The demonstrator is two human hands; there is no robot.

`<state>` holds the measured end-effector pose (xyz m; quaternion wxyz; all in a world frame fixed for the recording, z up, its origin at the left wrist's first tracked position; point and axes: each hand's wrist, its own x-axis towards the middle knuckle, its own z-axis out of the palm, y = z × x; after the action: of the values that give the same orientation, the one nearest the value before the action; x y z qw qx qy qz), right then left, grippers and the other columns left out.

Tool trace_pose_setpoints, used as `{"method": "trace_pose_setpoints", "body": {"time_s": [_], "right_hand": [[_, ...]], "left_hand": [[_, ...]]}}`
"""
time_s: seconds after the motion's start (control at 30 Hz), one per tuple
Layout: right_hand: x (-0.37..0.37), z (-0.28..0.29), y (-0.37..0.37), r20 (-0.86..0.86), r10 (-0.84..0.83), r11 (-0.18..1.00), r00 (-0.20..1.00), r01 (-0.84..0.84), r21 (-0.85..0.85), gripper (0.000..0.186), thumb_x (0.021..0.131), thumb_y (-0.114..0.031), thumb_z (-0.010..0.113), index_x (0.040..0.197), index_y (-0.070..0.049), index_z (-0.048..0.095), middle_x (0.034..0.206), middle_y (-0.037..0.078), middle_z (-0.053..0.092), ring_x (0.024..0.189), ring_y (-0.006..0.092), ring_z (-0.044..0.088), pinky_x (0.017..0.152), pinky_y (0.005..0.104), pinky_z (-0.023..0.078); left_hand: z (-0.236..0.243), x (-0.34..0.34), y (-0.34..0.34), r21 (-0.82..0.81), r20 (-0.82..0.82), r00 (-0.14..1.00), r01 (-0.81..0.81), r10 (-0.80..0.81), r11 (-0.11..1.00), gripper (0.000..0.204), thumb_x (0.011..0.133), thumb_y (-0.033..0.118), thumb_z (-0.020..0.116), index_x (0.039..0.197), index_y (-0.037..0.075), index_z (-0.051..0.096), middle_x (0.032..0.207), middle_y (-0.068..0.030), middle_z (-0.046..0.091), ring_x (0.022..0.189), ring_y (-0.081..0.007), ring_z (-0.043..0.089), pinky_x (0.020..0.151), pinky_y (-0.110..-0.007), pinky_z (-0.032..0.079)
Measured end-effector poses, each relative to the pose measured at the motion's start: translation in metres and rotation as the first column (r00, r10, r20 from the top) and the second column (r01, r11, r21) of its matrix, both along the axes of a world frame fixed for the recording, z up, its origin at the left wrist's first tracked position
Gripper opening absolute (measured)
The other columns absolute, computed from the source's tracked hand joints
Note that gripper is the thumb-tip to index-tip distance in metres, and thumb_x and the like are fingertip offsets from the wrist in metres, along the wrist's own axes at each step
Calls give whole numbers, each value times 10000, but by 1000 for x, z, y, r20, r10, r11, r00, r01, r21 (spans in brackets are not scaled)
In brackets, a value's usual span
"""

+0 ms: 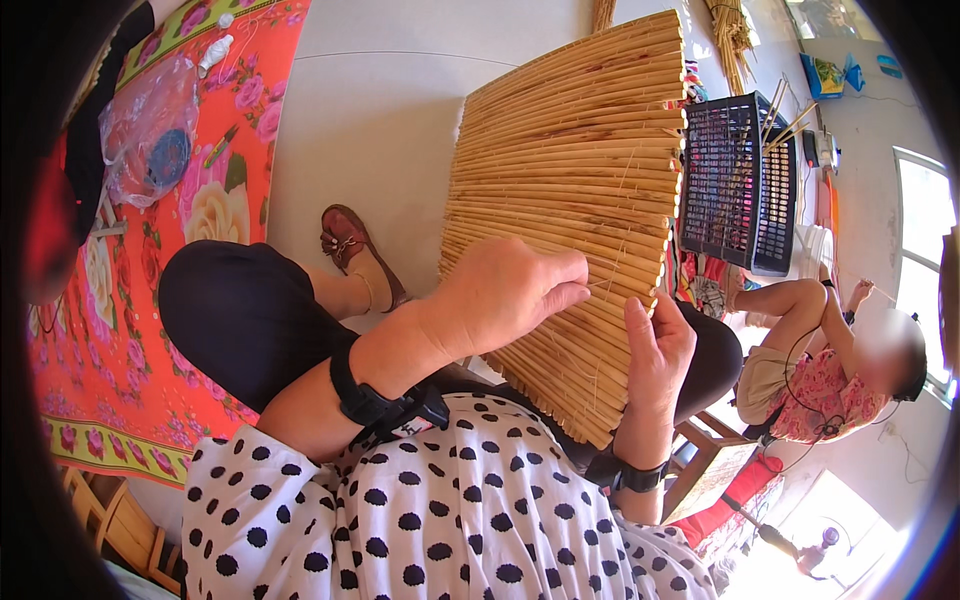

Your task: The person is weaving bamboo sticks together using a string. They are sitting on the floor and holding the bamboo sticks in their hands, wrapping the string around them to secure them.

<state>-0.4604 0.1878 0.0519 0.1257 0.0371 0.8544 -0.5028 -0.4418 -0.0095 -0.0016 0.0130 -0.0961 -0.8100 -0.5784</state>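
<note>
A mat of straight, pale yellow reeds (565,150) laid side by side lies across my lap and reaches away from me. Fine threads show here and there on its surface. Over its near part is my left hand (515,290), thumb and fingertips pinched together; whatever thin thing they hold is too small to make out. At the mat's right edge, my right hand (660,350) is closed with thumb and fingers on the reed ends. Both wrists wear dark straps.
A red flowered cloth (225,130) on the left bears a clear plastic bag (150,130) and a white thread spool (214,55). A dark plastic basket (722,185) with sticks stands right of the mat. Another person (825,350) sits farther right. Loose reeds (733,40) lie beyond.
</note>
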Motion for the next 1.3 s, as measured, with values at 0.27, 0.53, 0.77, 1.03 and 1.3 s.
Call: {"method": "trace_pose_setpoints", "body": {"time_s": [0.27,0.53,0.77,1.03,1.3], "right_hand": [[1,-4,1,11,-50,998,999,51,-46,258,882,-83,677,1076,82,637,803,-21,626,670,3,483,583,156,379],[1,0,-2,51,-72,995,996,75,-64,262,879,-82,677,1081,80,637,808,-18,629,666,5,483,584,157,383],[0,-2,0,29,-60,998,998,61,-31,267,879,-91,680,1077,83,636,810,-18,632,668,5,477,585,160,384],[0,0,-3,34,-70,996,997,72,-51,253,881,-93,679,1060,80,638,803,-23,627,665,0,473,580,158,379],[0,-1,-2,28,-64,997,998,65,-43,239,880,-90,678,1054,70,644,792,-36,612,654,-3,456,569,157,368]], "left_hand": [[-5,-1,2,4,-29,999,-40,40,999,121,878,218,645,885,98,659,679,-130,649,623,-343,634,561,-440,500],[1,0,-3,-99,-116,992,-57,46,993,104,815,105,651,908,82,692,724,-104,666,656,-313,648,579,-412,513],[8,-3,-7,-165,-119,993,-32,13,986,153,773,28,679,920,54,714,783,-99,682,687,-282,660,583,-362,527],[9,-4,-7,-175,-131,991,-26,3,984,151,767,26,683,913,51,707,774,-95,678,684,-279,659,576,-362,523],[8,-4,-7,-178,-138,990,-28,3,984,155,766,29,687,919,47,704,773,-94,674,678,-279,656,574,-363,521]]}}
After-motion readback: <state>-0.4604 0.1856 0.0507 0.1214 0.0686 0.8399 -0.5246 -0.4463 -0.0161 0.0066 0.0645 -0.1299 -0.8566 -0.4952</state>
